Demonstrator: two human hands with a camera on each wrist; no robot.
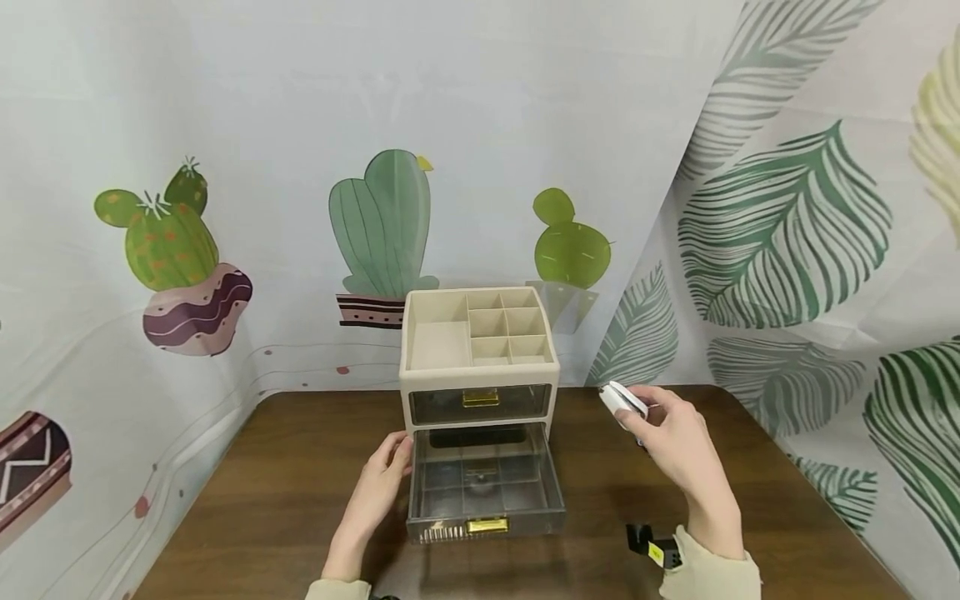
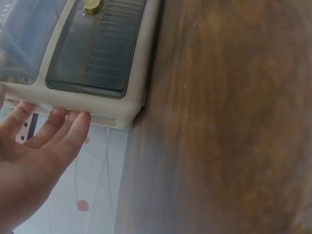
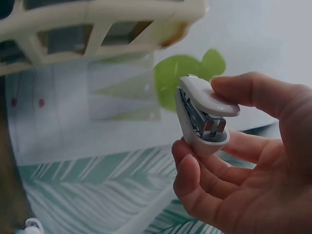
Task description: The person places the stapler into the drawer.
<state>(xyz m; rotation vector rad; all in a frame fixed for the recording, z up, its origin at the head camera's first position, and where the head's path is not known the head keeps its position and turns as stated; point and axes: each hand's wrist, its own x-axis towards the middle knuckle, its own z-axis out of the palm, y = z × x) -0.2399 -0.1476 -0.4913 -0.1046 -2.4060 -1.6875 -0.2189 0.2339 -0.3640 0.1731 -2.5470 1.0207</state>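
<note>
Clear grey plastic is being shown nearest: the lower drawer (image 1: 528,522) is being held out over the desk (image 1: 300,467) by its runners, it seems, with its gold handle (image 1: 487,525) being turned frontward. Just behind, the left side of the beige organizer (image 1: 480,377) is being touched by the left hand (image 1: 375,487), whose fingers are being laid against it without anything being gripped. This contact is best being made lightly, so that the frame is not being pushed askew.

To the right, apart from the organizer and above the desk, the white stapler (image 3: 204,97) is being pinched by the right hand (image 1: 678,433), its top being pressed by the thumb and its base being supported by fingers (its two arms are being held parted). Hard squeezing is best being avoided, as a staple could be released.

Farther back, the pushed-in upper drawer (image 1: 435,407) is being overtopped by divided compartments (image 1: 506,321), and a cactus-printed cloth (image 1: 480,100) is being seen behind.
</note>
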